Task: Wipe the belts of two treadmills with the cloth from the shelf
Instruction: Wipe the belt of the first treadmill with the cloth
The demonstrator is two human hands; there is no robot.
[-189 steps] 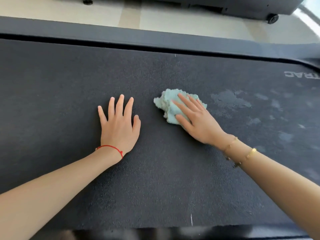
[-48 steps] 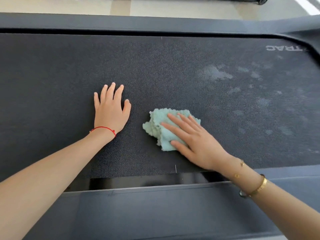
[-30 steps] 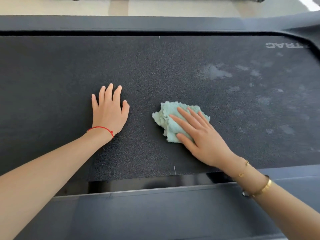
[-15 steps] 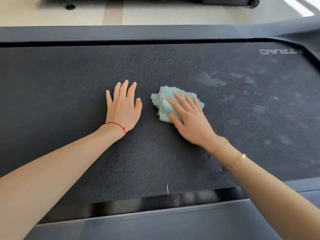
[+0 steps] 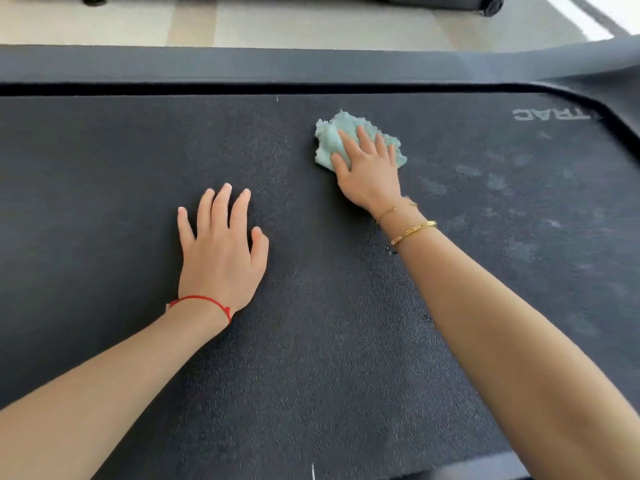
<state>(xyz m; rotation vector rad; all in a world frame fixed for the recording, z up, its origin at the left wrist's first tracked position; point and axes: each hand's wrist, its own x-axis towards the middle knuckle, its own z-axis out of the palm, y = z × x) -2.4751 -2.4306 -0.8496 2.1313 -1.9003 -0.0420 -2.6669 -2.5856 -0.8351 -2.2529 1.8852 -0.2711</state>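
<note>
A dark textured treadmill belt (image 5: 104, 209) fills most of the view. A crumpled pale green cloth (image 5: 330, 140) lies on it toward the far side, right of centre. My right hand (image 5: 369, 171) presses flat on the cloth, fingers spread over it, two gold bracelets at the wrist. My left hand (image 5: 221, 251) rests palm down on the bare belt, nearer and to the left, fingers apart, a red string at the wrist. Pale smudges (image 5: 495, 181) mark the belt to the right of the cloth.
The grey side rail (image 5: 242, 65) of the treadmill runs along the far edge of the belt, with beige floor (image 5: 311, 26) beyond it. A wheel of another machine (image 5: 491, 8) shows at the top right. White lettering (image 5: 550, 114) sits on the belt's right end.
My right hand has pushed the cloth away from me toward the far rail. My left hand stayed flat on the belt, and my head has moved closer over it.
</note>
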